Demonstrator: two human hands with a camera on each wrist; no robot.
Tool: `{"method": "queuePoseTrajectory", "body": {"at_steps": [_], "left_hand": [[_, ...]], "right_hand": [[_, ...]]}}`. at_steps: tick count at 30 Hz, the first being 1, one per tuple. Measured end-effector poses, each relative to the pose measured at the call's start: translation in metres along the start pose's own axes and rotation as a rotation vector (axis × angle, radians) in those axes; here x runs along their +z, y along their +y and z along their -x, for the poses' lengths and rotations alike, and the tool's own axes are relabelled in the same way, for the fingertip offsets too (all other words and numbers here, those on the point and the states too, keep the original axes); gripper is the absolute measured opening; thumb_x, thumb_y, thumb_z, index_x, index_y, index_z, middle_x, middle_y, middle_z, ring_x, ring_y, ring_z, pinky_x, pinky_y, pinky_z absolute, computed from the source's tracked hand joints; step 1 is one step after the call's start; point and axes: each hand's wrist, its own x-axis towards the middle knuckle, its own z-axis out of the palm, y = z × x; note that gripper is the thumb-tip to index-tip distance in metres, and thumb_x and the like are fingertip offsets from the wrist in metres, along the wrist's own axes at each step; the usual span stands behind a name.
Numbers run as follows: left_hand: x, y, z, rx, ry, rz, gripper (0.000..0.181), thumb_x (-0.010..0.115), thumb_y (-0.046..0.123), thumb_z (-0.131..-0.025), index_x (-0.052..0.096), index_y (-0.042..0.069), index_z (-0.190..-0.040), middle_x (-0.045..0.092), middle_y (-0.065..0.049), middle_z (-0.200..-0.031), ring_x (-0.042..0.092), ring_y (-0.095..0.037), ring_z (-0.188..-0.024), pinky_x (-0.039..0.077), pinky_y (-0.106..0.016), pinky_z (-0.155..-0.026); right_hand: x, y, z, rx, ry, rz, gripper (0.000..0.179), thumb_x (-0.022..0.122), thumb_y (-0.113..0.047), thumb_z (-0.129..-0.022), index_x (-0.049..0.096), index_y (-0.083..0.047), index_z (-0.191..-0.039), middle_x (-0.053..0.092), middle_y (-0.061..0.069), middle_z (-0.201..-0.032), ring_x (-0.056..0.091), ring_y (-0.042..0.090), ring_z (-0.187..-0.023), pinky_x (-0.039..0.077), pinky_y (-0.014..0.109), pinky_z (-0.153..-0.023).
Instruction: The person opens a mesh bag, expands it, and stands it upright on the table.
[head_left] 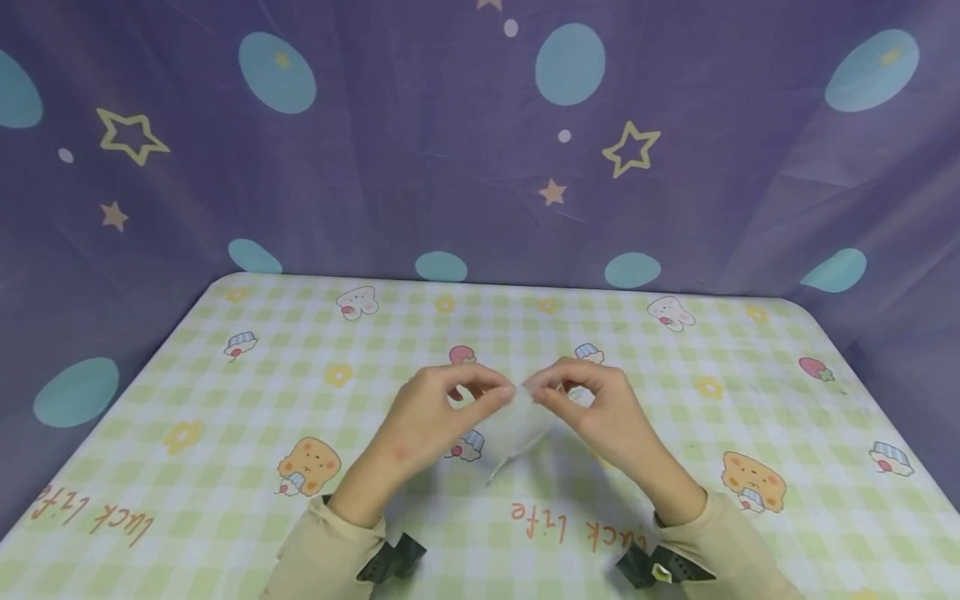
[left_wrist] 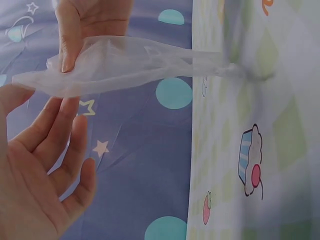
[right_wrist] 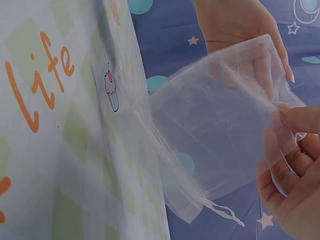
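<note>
A sheer white organza drawstring bag (right_wrist: 215, 130) hangs between the two hands above the table. In the head view the bag (head_left: 525, 429) is faint and see-through, its thin cord (head_left: 495, 473) dangling low on the left. My left hand (head_left: 438, 412) pinches one upper corner between thumb and forefinger. The right hand (head_left: 596, 404) pinches the edge close by, fingertips almost meeting the left ones. In the right wrist view a looped white drawstring (right_wrist: 225, 211) trails from the gathered hem at the bottom. The left wrist view shows the bag (left_wrist: 125, 65) nearly edge-on.
Beneath the hands lies a table with a green and white checked cloth (head_left: 225, 467) printed with cartoon figures and lettering. A purple curtain (head_left: 420, 150) with stars and teal spots stands behind it. Dark straps (head_left: 393, 558) sit at both wrists by the beige sleeves (head_left: 322, 554).
</note>
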Motion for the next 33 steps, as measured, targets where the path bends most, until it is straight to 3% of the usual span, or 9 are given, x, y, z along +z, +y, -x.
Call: {"method": "queuePoseTrajectory", "body": {"at_steps": [7, 15, 22, 27, 33], "left_hand": [[0.001, 0.001, 0.0, -0.019, -0.067, -0.031, 0.02, 0.068, 0.041, -0.093, 0.076, 0.027, -0.104, 0.069, 0.019, -0.09, 0.061, -0.003, -0.084, 0.05, -0.043, -0.084], [0.002, 0.001, 0.0, -0.008, -0.063, -0.052, 0.012, 0.07, 0.037, -0.092, 0.076, 0.027, -0.096, 0.068, 0.019, -0.086, 0.061, -0.002, -0.082, 0.05, -0.041, -0.084], [0.0, 0.001, -0.001, -0.013, 0.021, -0.024, 0.006, 0.073, 0.03, -0.091, 0.075, 0.024, -0.092, 0.069, 0.018, -0.086, 0.062, -0.004, -0.078, 0.05, -0.043, -0.084], [-0.001, 0.001, -0.001, -0.021, 0.104, -0.014, 0.005, 0.074, 0.027, -0.091, 0.074, 0.022, -0.091, 0.069, 0.015, -0.084, 0.062, -0.005, -0.075, 0.05, -0.042, -0.082], [0.001, 0.001, -0.002, 0.0, 0.168, 0.004, 0.006, 0.073, 0.028, -0.091, 0.072, 0.022, -0.091, 0.069, 0.015, -0.084, 0.061, -0.005, -0.082, 0.05, -0.038, -0.08]], "right_hand": [[0.001, 0.0, 0.001, -0.015, -0.032, -0.01, 0.012, 0.07, -0.003, -0.091, 0.076, -0.012, -0.092, 0.073, -0.003, -0.09, 0.063, 0.014, -0.076, 0.05, 0.029, -0.074], [0.0, 0.001, 0.001, 0.035, 0.016, 0.036, 0.008, 0.071, -0.01, -0.092, 0.076, -0.014, -0.096, 0.073, -0.006, -0.093, 0.062, 0.013, -0.081, 0.048, 0.029, -0.078], [-0.007, 0.0, -0.003, 0.024, 0.096, 0.084, 0.011, 0.073, -0.007, -0.09, 0.075, -0.01, -0.1, 0.072, -0.004, -0.094, 0.063, 0.011, -0.085, 0.049, 0.026, -0.079], [-0.012, -0.002, -0.005, 0.023, 0.147, 0.05, 0.011, 0.072, -0.005, -0.09, 0.075, -0.007, -0.1, 0.073, 0.0, -0.095, 0.064, 0.011, -0.086, 0.049, 0.023, -0.079], [-0.011, -0.004, -0.003, 0.086, 0.171, 0.042, 0.005, 0.074, -0.011, -0.09, 0.074, -0.008, -0.093, 0.072, -0.003, -0.088, 0.062, 0.012, -0.081, 0.048, 0.024, -0.077]]}}
